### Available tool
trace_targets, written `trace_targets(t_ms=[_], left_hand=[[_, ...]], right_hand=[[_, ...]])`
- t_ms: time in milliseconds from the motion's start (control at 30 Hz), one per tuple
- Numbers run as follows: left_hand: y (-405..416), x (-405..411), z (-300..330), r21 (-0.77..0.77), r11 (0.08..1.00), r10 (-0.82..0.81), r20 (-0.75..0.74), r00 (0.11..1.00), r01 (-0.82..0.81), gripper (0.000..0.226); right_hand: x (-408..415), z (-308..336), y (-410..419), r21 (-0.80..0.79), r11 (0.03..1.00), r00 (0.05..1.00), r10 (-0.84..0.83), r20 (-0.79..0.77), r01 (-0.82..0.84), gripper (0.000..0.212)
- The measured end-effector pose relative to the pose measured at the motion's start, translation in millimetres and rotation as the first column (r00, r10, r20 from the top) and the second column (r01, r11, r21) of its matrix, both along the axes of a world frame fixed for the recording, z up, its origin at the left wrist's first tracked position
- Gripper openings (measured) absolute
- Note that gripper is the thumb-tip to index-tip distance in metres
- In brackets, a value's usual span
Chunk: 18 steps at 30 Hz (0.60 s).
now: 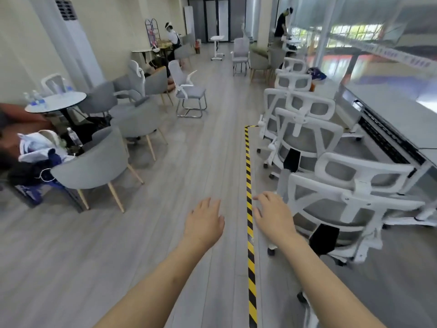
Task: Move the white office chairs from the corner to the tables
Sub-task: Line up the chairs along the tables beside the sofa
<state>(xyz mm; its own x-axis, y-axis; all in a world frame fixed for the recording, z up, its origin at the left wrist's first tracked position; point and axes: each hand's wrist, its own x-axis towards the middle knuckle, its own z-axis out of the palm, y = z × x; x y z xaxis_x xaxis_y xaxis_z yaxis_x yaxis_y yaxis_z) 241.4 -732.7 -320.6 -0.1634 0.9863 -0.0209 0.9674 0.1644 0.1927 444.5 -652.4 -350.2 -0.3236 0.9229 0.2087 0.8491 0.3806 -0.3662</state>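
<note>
Several white office chairs with grey mesh backs stand in a row along the long grey table (392, 110) on the right. The nearest chair (350, 209) is just right of my right hand (272, 216); the one behind it (307, 140) faces the table too. Both my hands are stretched forward over the floor, palms down, fingers relaxed, holding nothing. My left hand (204, 221) hovers left of the yellow-black tape line (248, 185). My right hand is a short gap from the nearest chair's back frame, not touching it.
Grey tub chairs (94, 166) and a round table (56, 102) with bottles crowd the left side. A white sled-base chair (189, 91) stands mid-floor. People sit at the far left and stand at the far right. A wide strip of wooden floor runs ahead.
</note>
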Motion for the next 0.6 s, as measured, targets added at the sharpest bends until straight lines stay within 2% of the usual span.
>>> trace_targets(t_ms=[333,600], left_hand=[[233.8,-136.5,11.5,0.053,0.998,0.02,-0.043,0.999,-0.017,0.05],[452.6,-243.9,11.3,0.068,0.996,-0.053,-0.029,0.998,0.055,0.048]], right_hand=[[-127.5,13.9,244.8,0.027,0.998,0.998,0.06,0.011,-0.061,0.032],[-220.9,17.9,439.7,0.033,0.999,0.998,-0.011,0.065,0.009,0.031]])
